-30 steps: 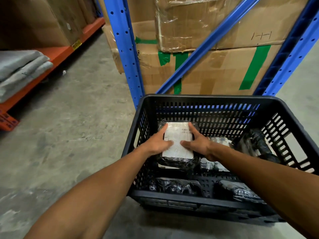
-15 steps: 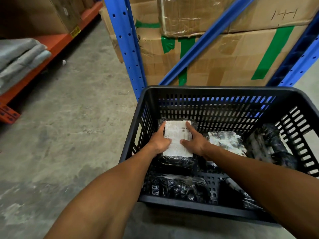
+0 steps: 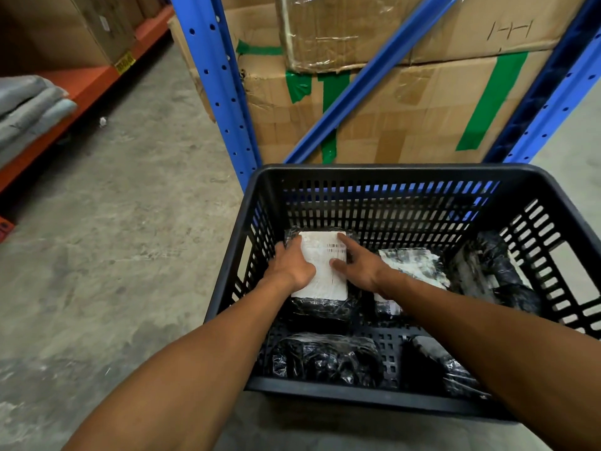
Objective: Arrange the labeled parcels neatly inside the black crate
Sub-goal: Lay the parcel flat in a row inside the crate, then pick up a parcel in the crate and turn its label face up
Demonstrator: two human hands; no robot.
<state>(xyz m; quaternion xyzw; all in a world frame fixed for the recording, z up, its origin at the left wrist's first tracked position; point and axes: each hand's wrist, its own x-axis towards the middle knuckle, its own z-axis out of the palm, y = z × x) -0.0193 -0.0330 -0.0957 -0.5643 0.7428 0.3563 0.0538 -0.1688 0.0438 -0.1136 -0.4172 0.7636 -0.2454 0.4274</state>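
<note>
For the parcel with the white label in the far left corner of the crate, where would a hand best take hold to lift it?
Judging by its pose, grip the labeled parcel by its two long side edges, coming from above. It lies flat, label up, and the crate walls close off the far and left approaches. The left hand and right hand already rest on those sides. Its wrap looks slick, so pinching a corner seems likelier to slip.

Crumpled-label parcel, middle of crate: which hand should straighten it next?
Right, probably. The right hand lies directly beside the crumpled-label parcel; the left hand sits on the far-left parcel near the crate wall and would have to cross over.
</note>
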